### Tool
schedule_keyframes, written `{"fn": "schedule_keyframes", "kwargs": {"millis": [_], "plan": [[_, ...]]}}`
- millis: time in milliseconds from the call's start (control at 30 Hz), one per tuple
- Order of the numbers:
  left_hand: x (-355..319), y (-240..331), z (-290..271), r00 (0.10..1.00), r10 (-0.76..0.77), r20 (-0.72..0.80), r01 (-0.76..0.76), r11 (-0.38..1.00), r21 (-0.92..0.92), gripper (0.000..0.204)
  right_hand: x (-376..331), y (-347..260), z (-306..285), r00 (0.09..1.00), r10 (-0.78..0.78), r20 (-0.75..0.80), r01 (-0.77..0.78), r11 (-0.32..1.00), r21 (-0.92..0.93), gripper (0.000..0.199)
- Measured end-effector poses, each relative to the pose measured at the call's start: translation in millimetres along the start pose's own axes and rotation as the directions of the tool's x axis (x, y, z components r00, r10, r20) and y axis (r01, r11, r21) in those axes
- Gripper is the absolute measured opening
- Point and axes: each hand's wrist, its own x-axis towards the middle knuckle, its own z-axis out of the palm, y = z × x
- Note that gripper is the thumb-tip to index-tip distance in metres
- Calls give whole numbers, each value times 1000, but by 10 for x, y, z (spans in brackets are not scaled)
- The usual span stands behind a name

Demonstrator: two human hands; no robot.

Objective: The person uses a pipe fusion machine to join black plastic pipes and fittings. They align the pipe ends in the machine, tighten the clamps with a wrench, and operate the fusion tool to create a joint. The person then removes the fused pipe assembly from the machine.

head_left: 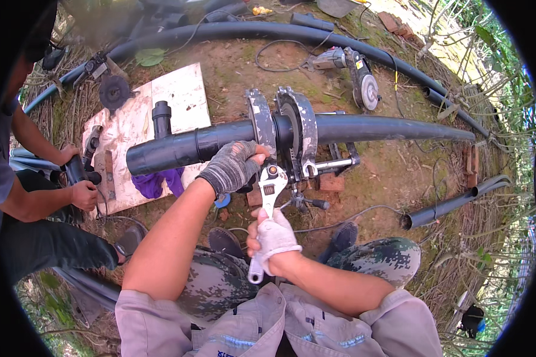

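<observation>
A black plastic pipe [393, 128] lies across two scuffed metal clamp rings of a pipe-welding frame [308, 134]; a black fitting [167, 152] with a short upright branch [161, 119] sits on its left side. My left hand [232, 168], in a grey glove, is closed at the lower end of the left clamp ring [261, 122], fingertips and thumb beside the bolt. In a pale fingerless glove, my right hand [274, 238] grips the handle of an adjustable wrench [270, 193]. The wrench's head is at the clamp's bolt nut [273, 171].
At left, a co-worker's hands [82, 193] hold a black pipe piece [75, 170]. A dirty white board [184, 95] and purple cloth [152, 184] lie under the fitting. Beyond are a power tool with a round disc [368, 89] and a long curved pipe [250, 33]. Bricks [332, 182] lie underneath.
</observation>
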Motion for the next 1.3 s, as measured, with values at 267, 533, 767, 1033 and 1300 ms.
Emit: {"fn": "schedule_keyframes", "kwargs": {"millis": [267, 533, 767, 1033, 1300], "plan": [[73, 65, -53, 994, -87, -61, 83, 994, -71, 58, 267, -2278, -81, 987, 149, 68, 143, -587, -797, 27], [153, -193, -495, 821, -538, -190, 42, 388, -921, 87, 1310, -1782, 1177, 867, 305, 394, 303, 305, -903, 31], [181, -373, -440, 818, -561, -126, 119, 380, -917, 78, 1143, -1943, 972, 197, 405, 893, 966, -234, -107, 26], [261, -80, -501, 987, -58, -148, -147, 23, -989, 68, 850, -1796, 1032, -39, 298, 954, 75, -951, 300, 22], [-64, -96, -679, 878, -444, -182, -144, 117, -983, 31, 358, -1931, 359, -98, -288, 953, 346, -908, -239, 43]]}}
